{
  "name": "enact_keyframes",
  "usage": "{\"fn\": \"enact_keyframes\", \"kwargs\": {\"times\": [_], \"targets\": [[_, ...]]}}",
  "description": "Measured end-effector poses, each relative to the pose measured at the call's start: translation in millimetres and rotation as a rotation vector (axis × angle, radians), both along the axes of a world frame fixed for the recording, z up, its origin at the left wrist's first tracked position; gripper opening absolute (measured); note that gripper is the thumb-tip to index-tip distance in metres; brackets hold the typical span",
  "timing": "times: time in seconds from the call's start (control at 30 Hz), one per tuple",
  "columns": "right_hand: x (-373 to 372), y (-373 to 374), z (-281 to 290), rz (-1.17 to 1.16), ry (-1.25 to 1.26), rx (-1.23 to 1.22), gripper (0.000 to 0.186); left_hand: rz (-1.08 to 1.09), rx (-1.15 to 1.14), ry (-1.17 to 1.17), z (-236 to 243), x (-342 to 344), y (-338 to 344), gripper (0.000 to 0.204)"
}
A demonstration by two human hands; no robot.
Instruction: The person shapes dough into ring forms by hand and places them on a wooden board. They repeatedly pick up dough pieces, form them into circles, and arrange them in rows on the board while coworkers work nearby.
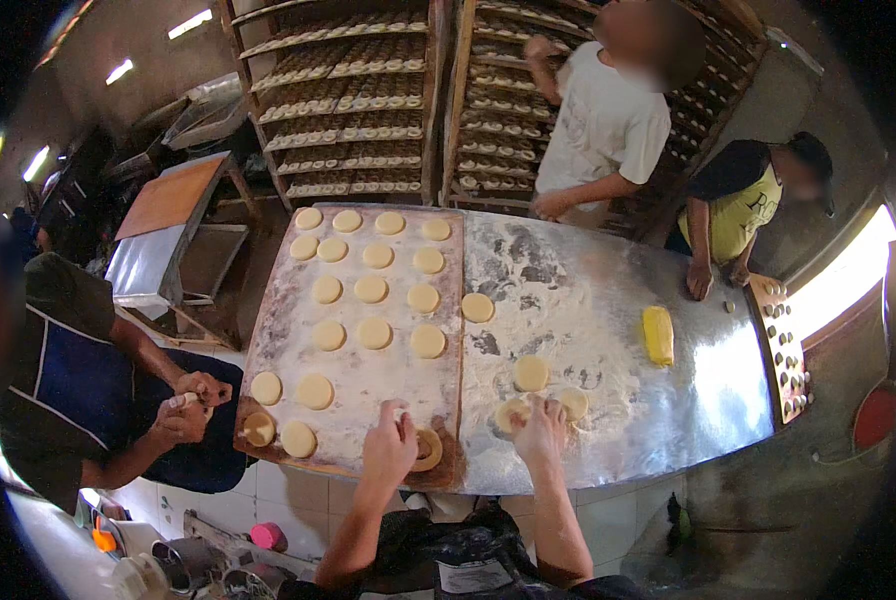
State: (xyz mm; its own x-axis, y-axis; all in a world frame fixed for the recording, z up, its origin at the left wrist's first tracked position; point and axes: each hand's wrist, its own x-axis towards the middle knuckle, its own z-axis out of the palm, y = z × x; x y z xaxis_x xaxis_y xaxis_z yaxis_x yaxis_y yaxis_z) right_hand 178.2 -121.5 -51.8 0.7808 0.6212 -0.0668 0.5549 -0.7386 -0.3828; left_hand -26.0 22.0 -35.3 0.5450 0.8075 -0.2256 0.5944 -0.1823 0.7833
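Note:
My left hand [390, 442] is over the near right part of a floured wooden board [353, 385], its fingers curled together. Something small and pale shows at its fingertips, too small to name. Beside it lies a dough ring [427, 450] with a dark middle, at the board's corner. On the floured metal tabletop [618, 430], my right hand [540, 432] has its fingers closed on the edge of a flat dough disc [512, 415], partly hiding it. Another dough disc [573, 403] lies just right of those fingers, and a third disc [531, 373] sits beyond them.
Several dough discs [374, 333] cover the board. A yellow package [658, 336] lies on the metal. One co-worker [78, 370] at left handles dough; another [608, 120] stands beyond the table, a third [738, 200] at right near a tray [776, 345]. Loaded racks [343, 100] stand behind.

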Motion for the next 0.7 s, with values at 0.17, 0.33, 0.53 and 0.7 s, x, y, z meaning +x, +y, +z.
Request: {"fn": "enact_keyframes", "kwargs": {"times": [0.17, 0.33, 0.53, 0.7], "targets": [[49.1, -2.2, 0.9, 0.278, 0.533, 0.079, 0.034, -0.180, 0.240, 0.080, -5.0, 73.4, -51.5, 0.049], [75.5, -51.4, 13.7, 0.251, 0.976, 0.577, 0.052, -0.176, -0.291, -0.166, 16.7, 111.0, -86.3, 0.048], [82.6, -52.1, 23.8, 0.340, 0.150, 0.518, 0.069, -0.121, -0.028, -0.274, 28.7, 138.6, -122.8, 0.035], [101.5, -54.5, 11.6, 0.372, 1.367, 0.704, 0.063, -0.008, 0.656, -0.323, 8.2, 165.3, -137.0, 0.051]]}}
